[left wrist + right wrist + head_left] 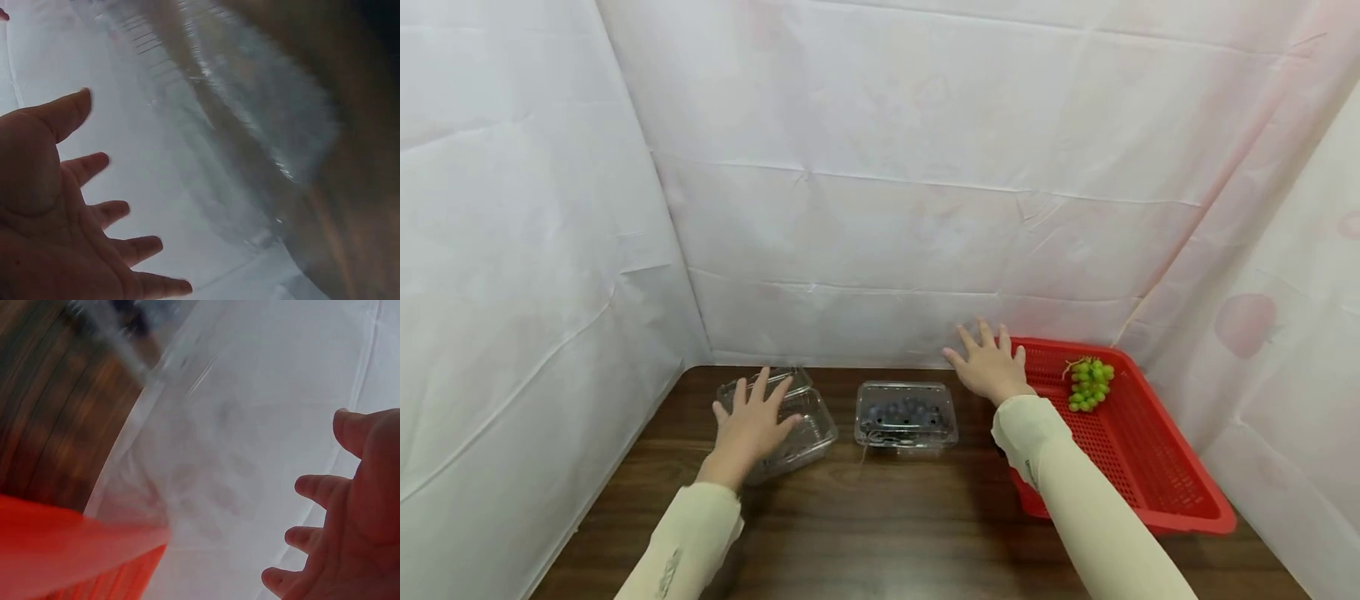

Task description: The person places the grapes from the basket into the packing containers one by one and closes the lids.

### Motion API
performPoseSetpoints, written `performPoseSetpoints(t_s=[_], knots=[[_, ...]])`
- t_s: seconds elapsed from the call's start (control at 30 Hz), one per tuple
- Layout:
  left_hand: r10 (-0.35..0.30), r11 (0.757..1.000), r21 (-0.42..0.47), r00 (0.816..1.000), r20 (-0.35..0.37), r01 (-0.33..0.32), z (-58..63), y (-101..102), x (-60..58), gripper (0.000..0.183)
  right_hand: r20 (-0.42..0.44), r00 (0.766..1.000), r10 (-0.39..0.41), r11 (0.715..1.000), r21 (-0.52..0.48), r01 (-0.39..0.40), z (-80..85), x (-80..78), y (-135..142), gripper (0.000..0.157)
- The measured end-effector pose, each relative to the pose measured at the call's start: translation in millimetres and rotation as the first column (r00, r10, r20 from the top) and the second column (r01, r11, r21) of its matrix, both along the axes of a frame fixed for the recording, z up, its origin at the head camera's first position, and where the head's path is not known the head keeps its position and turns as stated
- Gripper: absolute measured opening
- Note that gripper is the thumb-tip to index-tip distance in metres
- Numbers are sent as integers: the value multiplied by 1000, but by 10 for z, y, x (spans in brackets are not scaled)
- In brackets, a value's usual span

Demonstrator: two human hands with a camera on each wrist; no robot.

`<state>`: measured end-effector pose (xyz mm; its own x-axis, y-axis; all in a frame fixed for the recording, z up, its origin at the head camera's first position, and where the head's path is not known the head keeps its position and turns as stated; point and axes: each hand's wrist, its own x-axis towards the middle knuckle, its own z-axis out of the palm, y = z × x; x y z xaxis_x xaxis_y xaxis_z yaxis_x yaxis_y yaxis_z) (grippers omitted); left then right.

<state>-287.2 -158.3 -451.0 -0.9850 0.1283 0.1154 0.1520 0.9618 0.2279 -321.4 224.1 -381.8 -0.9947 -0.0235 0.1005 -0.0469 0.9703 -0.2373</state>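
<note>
With fingers spread, my left hand point(749, 431) hovers over an opened clear plastic clamshell box point(808, 425) at the left; the box looks bare inside. In the left wrist view the palm and fingers of that left hand point(69, 219) hold nothing, and the box point(262, 100) is blurred. My right hand point(992, 367), also spread and bare, is above the near-left rim of a red plastic basket point(1180, 467). Green grapes point(1088, 385) lie in the basket's far part. Between the hands sits a lidded clear box of blueberries point(906, 414).
A dark wooden table point(880, 517) carries everything. White sheeting point(880, 208) rises behind it and at both sides, close to the basket and boxes. The basket's edge point(81, 550) stands near the right wrist.
</note>
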Motion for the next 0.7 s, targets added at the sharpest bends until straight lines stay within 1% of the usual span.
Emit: performPoseSetpoints(t_s=[0.13, 0.23, 0.3, 0.4, 0.5, 0.6, 0.67, 0.7], knots=[[30, 998, 54, 999, -20, -29, -132, -211, 295, 80, 7, 1000, -13, 999, -31, 13, -18, -4, 132, 69], [74, 992, 100, 997, 10, -74, -200, -325, 460, 87, 18, 1000, -20, 998, -52, 21, -19, -11, 255, 71], [104, 985, 131, 994, 44, -109, -236, -374, 533, 92, 19, 999, -26, 998, -58, 27, -14, -19, 339, 72], [134, 974, 170, 985, 105, -151, -278, -428, 591, 94, 6, 999, -43, 997, -63, 43, -5, -42, 472, 72], [149, 963, 202, 977, 150, -178, -301, -479, 613, 98, -22, 998, -55, 995, -87, 53, -12, -73, 624, 72], [149, 953, 239, 973, 176, -189, -309, -529, 625, 100, -53, 996, -70, 984, -165, 61, -50, -107, 817, 73], [144, 948, 255, 973, 179, -188, -306, -551, 637, 100, -69, 994, -90, 971, -229, 72, -87, -126, 956, 72], [142, 948, 258, 974, 178, -185, -309, -560, 646, 99, -79, 991, -111, 960, -265, 87, -109, -133, 1023, 71]])
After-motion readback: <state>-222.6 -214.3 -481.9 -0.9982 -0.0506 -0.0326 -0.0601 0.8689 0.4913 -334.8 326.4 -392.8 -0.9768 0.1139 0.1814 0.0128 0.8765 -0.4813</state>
